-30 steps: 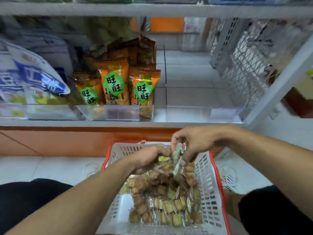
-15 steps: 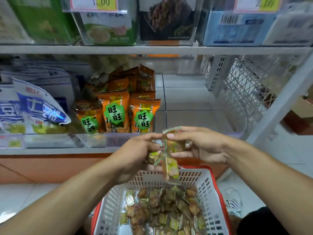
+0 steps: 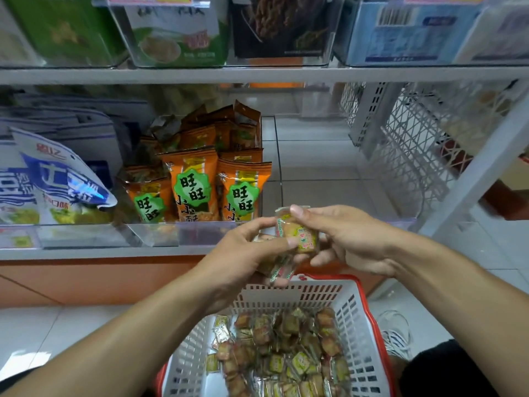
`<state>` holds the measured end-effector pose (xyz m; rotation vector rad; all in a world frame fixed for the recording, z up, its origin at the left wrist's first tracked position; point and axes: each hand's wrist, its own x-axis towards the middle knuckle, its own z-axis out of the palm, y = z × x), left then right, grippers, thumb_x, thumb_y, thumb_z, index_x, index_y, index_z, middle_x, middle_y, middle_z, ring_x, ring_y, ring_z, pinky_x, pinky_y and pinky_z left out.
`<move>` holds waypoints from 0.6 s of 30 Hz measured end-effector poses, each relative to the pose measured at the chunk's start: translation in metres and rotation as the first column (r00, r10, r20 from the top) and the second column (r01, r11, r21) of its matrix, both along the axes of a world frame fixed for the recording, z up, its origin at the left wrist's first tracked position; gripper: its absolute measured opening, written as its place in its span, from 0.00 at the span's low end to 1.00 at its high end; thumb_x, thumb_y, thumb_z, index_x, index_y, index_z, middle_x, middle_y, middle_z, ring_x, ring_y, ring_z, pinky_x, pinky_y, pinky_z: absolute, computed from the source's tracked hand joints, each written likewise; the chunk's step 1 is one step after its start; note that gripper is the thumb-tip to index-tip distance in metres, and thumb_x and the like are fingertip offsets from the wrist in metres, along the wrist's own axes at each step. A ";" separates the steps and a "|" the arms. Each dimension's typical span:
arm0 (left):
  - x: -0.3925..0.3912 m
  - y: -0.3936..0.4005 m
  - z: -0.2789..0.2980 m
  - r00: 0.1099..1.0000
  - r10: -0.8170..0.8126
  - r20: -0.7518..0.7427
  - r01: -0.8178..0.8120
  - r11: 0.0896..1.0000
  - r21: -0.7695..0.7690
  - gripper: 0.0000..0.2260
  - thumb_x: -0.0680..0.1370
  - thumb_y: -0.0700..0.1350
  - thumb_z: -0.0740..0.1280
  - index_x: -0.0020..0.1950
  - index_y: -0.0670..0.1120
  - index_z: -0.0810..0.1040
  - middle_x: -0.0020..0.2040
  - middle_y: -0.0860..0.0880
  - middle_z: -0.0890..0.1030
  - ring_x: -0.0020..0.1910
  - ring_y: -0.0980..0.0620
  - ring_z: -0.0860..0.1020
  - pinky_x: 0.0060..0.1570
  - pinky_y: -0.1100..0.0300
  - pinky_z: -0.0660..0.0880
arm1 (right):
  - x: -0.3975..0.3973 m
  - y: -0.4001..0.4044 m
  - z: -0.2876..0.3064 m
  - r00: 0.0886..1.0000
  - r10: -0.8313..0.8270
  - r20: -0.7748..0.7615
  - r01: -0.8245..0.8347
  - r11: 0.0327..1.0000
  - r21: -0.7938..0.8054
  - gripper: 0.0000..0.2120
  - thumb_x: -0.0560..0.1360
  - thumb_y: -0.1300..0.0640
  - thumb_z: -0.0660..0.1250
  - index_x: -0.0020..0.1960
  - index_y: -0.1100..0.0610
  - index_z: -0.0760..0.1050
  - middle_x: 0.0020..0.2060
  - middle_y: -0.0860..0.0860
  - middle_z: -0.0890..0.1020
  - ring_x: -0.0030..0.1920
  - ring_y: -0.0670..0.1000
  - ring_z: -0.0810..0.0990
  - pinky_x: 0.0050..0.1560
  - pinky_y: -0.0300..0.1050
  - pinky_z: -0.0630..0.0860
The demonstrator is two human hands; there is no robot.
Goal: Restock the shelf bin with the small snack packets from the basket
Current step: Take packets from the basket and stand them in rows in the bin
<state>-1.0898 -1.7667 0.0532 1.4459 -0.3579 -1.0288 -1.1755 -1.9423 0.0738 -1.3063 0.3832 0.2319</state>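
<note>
Pinching a bunch of snack packets point(image 3: 297, 239) between left hand point(image 3: 243, 262) and right hand point(image 3: 346, 239), fingers clamped; I should square them before reaching into the clear bin point(image 3: 343, 179) above the basket point(image 3: 286, 296).

Two hands point(image 3: 249, 253) meet above one white basket point(image 3: 355, 319) with a red rim. Small snack packets point(image 3: 286, 359) fill the basket, too many to count. At the front edge of the lower shelf point(image 3: 86, 253), three orange bags point(image 3: 194, 184) stand in a row, with more behind.
</note>
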 end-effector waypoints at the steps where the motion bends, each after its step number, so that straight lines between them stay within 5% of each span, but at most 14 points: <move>1: -0.001 -0.001 0.002 1.000 0.010 0.014 -0.010 1.000 -0.003 0.19 0.73 0.47 0.77 0.63 0.51 0.81 0.53 0.45 0.87 0.44 0.48 0.86 0.37 0.55 0.81 | 0.000 0.000 0.000 1.000 0.006 0.002 -0.006 0.999 -0.044 0.27 0.68 0.40 0.72 0.60 0.57 0.82 0.41 0.55 0.86 0.34 0.49 0.84 0.27 0.35 0.78; 4: -0.002 -0.008 0.005 0.998 0.066 0.007 -0.066 0.997 -0.040 0.20 0.69 0.50 0.79 0.60 0.48 0.83 0.49 0.44 0.87 0.37 0.51 0.83 0.31 0.60 0.79 | 0.007 -0.003 -0.001 0.999 0.020 0.043 -0.013 0.988 -0.152 0.35 0.63 0.38 0.74 0.62 0.58 0.73 0.35 0.56 0.84 0.30 0.49 0.82 0.26 0.36 0.77; 8: 0.010 -0.019 0.007 0.994 0.112 -0.006 -0.112 0.990 -0.088 0.19 0.68 0.51 0.81 0.57 0.51 0.84 0.49 0.42 0.87 0.38 0.50 0.83 0.31 0.61 0.79 | 0.022 -0.026 0.010 0.989 0.132 0.061 -0.120 0.977 -0.174 0.36 0.63 0.50 0.81 0.65 0.57 0.68 0.42 0.57 0.86 0.36 0.52 0.84 0.31 0.39 0.80; 14: 0.027 -0.025 0.015 0.994 0.110 -0.022 -0.112 0.989 -0.093 0.22 0.64 0.54 0.81 0.56 0.51 0.85 0.50 0.48 0.87 0.39 0.54 0.82 0.30 0.61 0.78 | 0.028 -0.040 0.019 0.985 0.083 0.148 -0.019 0.920 -0.391 0.24 0.66 0.48 0.79 0.61 0.48 0.81 0.47 0.54 0.87 0.41 0.48 0.82 0.34 0.38 0.75; 18: 0.024 -0.019 0.013 0.993 0.106 -0.060 -0.112 0.987 -0.113 0.22 0.66 0.52 0.78 0.58 0.49 0.84 0.47 0.48 0.86 0.37 0.54 0.82 0.28 0.62 0.78 | 0.023 -0.033 0.012 0.978 0.020 0.208 0.058 0.929 -0.365 0.24 0.69 0.49 0.76 0.64 0.50 0.79 0.46 0.53 0.87 0.38 0.49 0.82 0.33 0.39 0.75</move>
